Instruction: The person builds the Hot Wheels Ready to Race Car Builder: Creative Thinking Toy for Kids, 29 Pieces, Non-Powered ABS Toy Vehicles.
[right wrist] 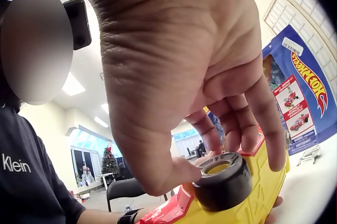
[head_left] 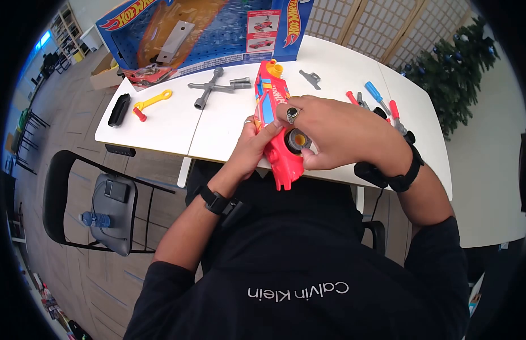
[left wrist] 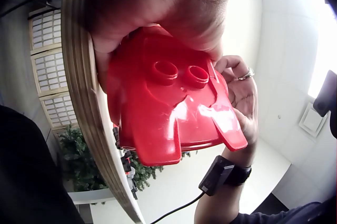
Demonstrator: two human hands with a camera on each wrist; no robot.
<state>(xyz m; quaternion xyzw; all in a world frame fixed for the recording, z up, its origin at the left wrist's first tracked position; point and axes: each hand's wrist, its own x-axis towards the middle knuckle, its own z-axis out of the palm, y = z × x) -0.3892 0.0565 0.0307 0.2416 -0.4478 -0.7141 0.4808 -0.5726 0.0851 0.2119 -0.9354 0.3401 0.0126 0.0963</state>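
A red toy car with a yellow underside is turned on its side near the table's front edge. My left hand grips its body from the left, thumb on the upper side; the left wrist view shows the car's glossy red end under the palm. Over the car reaches my right hand, wearing a ring. Its thumb lies at the rim of a black wheel with a grey and yellow hub, and its fingers come down around the wheel's far side. Another yellow hub shows at the far end.
A blue Hot Wheels box stands at the back. On the left lie a black part, a yellow wrench and a grey cross-shaped wrench. A small grey part and a blue-handled screwdriver lie right. A chair stands left.
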